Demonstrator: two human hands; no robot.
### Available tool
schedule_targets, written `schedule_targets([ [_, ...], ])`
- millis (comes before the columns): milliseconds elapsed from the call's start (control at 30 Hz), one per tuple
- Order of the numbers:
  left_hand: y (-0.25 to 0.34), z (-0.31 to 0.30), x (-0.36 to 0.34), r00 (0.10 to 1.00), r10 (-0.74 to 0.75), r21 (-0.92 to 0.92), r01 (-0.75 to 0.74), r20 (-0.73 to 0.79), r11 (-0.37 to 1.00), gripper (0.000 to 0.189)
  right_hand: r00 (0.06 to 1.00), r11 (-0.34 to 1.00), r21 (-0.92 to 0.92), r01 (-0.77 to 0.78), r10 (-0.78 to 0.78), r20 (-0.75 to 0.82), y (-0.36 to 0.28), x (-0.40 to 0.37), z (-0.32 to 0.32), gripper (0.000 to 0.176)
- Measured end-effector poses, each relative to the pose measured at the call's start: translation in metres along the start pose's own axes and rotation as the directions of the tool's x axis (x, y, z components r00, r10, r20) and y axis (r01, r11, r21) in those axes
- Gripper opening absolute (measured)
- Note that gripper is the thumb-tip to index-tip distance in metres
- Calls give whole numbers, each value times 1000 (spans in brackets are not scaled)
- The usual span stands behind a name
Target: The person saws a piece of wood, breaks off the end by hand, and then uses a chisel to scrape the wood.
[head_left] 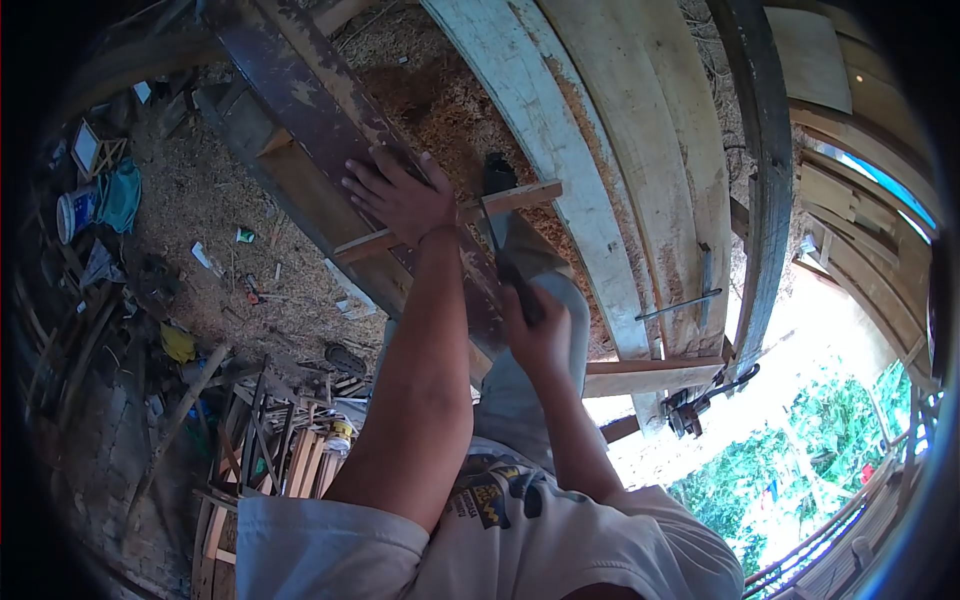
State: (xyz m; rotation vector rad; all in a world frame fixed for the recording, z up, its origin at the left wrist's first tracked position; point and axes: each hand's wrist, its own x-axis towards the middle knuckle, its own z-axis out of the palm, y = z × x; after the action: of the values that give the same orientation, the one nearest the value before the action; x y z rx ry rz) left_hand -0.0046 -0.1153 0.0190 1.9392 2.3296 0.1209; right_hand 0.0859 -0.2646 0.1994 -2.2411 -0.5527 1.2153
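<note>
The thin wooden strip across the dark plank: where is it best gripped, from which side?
Grip the strip at its lower-left end, from the left: that end juts past the dark plank, so fingers likely fit around it. The left hand covers its middle, and the right hand holds a tool by the other end.

The plank (pixel 300 100) under the left hand (pixel 400 195) is wood with worn, matt brown paint, scuffed bare at the edges. The batten (pixel 520 195) across it is pale raw wood. The tool (pixel 497 175) gripped by the right hand (pixel 538 335) has a dull dark head. At one o'clock the curved boards (pixel 610 150) are rough-sawn, one painted a chalky white. Coarse shavings (pixel 440 100) lie at twelve.
</note>
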Motion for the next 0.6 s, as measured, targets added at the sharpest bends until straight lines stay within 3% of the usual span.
schedule_targets([
  [67, -2, 0, 0, 999, 26, 5, -26, -47, 1000, 76, 1000, 999, -18, 31, -31, 2, 3, 12, 6, 23],
  [233, -4, 1, -3, 999, 17, 5, -17, -28, 1000, 75, 998, 993, 101, -64, 65, -13, -3, -36, -30, 29],
  [333, -1, 2, 1, 1000, 17, 9, -17, -17, 1000, 77, 999, 999, -12, -34, 34, 0, 4, 6, -1, 31],
  [433, 1, 1, 3, 1000, 16, 18, -16, -4, 1000, 78, 1000, 997, 72, -6, 6, -9, -2, 18, 6, 32],
  [533, -2, -2, 0, 1000, 12, 23, -13, 12, 1000, 78, 998, 991, 123, -49, 54, -35, 7, -32, -21, 35],
  [600, -1, -1, 0, 1000, 4, 10, -4, 8, 1000, 78, 998, 991, 114, -64, 65, -8, 9, -24, -16, 34],
])
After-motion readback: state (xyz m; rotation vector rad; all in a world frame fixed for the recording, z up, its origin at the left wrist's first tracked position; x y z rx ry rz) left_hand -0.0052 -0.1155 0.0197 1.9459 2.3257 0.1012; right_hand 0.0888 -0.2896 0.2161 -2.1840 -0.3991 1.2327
